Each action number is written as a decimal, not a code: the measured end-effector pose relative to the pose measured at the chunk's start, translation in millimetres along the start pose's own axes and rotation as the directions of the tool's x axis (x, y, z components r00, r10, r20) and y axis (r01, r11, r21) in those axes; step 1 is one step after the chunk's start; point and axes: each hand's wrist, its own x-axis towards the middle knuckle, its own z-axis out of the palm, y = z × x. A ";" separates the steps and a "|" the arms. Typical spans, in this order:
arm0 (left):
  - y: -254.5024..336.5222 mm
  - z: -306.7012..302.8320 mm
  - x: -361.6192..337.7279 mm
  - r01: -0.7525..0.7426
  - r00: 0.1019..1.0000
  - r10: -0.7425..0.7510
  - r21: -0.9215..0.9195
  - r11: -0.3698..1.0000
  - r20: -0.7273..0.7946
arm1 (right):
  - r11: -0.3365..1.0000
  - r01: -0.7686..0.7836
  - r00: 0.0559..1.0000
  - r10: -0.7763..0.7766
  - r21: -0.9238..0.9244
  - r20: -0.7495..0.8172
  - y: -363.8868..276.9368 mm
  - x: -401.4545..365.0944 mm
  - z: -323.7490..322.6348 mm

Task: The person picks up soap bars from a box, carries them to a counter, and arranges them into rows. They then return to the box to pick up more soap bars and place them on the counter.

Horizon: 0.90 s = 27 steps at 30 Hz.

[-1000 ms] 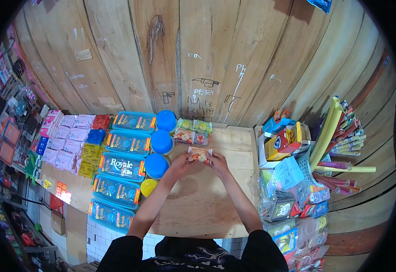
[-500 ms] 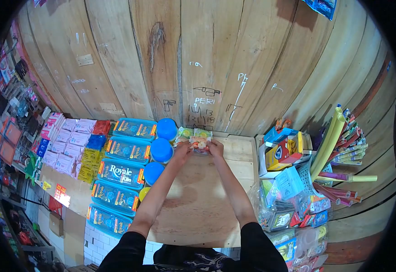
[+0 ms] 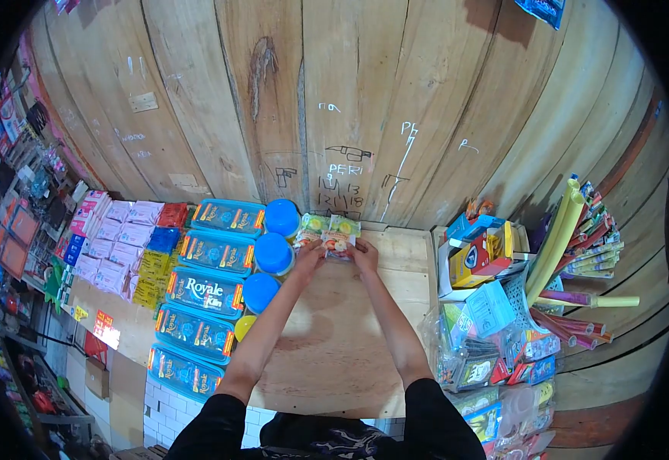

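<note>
Small, colourful plastic packets lie in two side-by-side columns at the far end of the wooden counter [image 3: 334, 330], against the plank wall. My left hand [image 3: 309, 256] has its fingers closed at the lower edge of the left front packet [image 3: 305, 241]. On the other side, my right hand [image 3: 363, 256] pinches the right edge of the right front packet [image 3: 337, 243]. Behind these, a green and yellow packet [image 3: 315, 223] and a similar packet [image 3: 344, 225] rest near the wall. The print on them is too small to read.
Left of my hands stand jars with blue lids [image 3: 274, 254] and a column of blue Royale packs [image 3: 205, 291]. Pink sachets [image 3: 112, 249] lie farther left. On the right are a red and yellow box [image 3: 481, 259], a blue basket [image 3: 515, 295] and long yellow rolls [image 3: 557, 238].
Both hands stay almost in place at the packets, with only slight finger movement. The front packets appear slightly flatter and nearer the back ones.
</note>
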 end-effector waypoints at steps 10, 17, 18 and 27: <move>-29.0 -8.2 -84.5 -0.101 0.995 0.101 0.082 0.991 0.010 | 0.993 0.096 0.987 -0.103 -0.064 -0.122 12.0 -32.3 -30.8; -69.2 -36.0 -228.7 0.120 0.950 -0.172 0.203 0.972 0.259 | 0.958 -0.200 0.976 0.177 0.207 0.124 2.4 -169.7 -64.4; -82.5 -43.5 -242.5 0.181 0.937 -0.244 0.246 0.952 0.252 | 0.956 -0.257 0.959 0.234 0.144 0.157 3.8 -189.8 -68.0; -119.8 -104.8 -352.0 0.349 0.648 -0.605 0.525 0.776 0.464 | 0.765 -0.643 0.632 0.564 -0.046 0.532 -15.1 -345.4 -84.8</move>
